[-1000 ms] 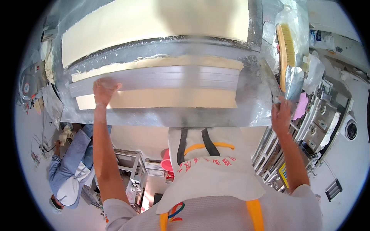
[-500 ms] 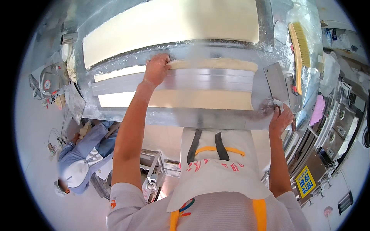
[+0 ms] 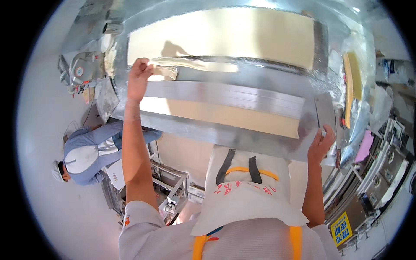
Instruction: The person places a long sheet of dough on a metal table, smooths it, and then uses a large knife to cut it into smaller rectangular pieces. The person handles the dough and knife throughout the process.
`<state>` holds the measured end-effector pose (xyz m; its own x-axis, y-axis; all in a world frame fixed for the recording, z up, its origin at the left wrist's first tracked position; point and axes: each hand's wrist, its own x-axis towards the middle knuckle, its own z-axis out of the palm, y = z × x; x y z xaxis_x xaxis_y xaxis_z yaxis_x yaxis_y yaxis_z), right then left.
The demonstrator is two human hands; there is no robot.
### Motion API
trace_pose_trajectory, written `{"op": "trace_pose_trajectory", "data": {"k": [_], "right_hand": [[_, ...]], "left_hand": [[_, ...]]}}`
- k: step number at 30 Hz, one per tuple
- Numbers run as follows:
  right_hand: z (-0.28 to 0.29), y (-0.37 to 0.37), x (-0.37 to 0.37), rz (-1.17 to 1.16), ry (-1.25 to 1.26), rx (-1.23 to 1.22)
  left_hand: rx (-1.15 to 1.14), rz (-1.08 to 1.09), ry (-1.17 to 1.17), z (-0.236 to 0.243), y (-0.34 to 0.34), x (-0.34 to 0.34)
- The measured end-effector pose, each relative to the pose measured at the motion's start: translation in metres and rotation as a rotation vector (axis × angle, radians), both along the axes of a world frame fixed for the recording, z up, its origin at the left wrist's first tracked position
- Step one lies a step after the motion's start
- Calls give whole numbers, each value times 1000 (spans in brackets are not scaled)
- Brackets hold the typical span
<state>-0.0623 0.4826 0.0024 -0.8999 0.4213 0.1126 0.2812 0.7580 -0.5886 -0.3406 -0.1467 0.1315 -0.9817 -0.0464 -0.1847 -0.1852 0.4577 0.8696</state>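
The left hand [image 3: 139, 73] was closed, with a strip of pale dough [image 3: 195, 64] pinched between thumb and fingers; the strip trailed to the right, along the near edge of a large dough sheet [image 3: 225, 37]. A shorter flap of dough was seen on the near side of the strip, just right of the hand. How much of the strip was lifted could not be told. The right hand [image 3: 320, 145] was closed around the handle end of a broad, flat-bladed knife [image 3: 325, 112], whose blade was pointed toward the far side, at the right of the work.

Between the hands, a long metal straightedge [image 3: 225, 94] was laid from left to right, with a narrow dough band [image 3: 225, 116] exposed along its near side. All were carried by a metal counter [image 3: 195, 128], the large sheet being placed at the far side.

Farther right, a wooden-handled brush [image 3: 355, 78] with yellow bristles was set on clear plastic, and a pink cloth [image 3: 365, 146] was seen nearer. At the left, a grey machine [image 3: 86, 68] was placed beyond a plastic bag [image 3: 106, 99]. On the left, a bent-over co-worker [image 3: 91, 149] was shown beside the counter.
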Motion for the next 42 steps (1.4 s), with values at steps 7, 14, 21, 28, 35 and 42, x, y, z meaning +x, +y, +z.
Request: {"op": "trace_pose_trajectory", "data": {"k": [7, 14, 21, 28, 35, 42], "right_hand": [[19, -64, -7, -34, 15, 93], [24, -199, -17, -15, -21, 102], [54, -319, -54, 34, -72, 98], [68, -366, -52, 32, -57, 119], [63, -373, -52, 47, -85, 63], [43, -349, -28, -81, -99, -41]], "left_hand": [[157, 491, 154, 11, -171, 2], [-710, -95, -157, -137, -184, -30], [-857, -188, -142, -137, -172, -37], [-228, 235, -87, -102, -383, -91], [-1371, 533, 243, 16, -604, -142], [-822, -8, 86, -128, -420, -46]]}}
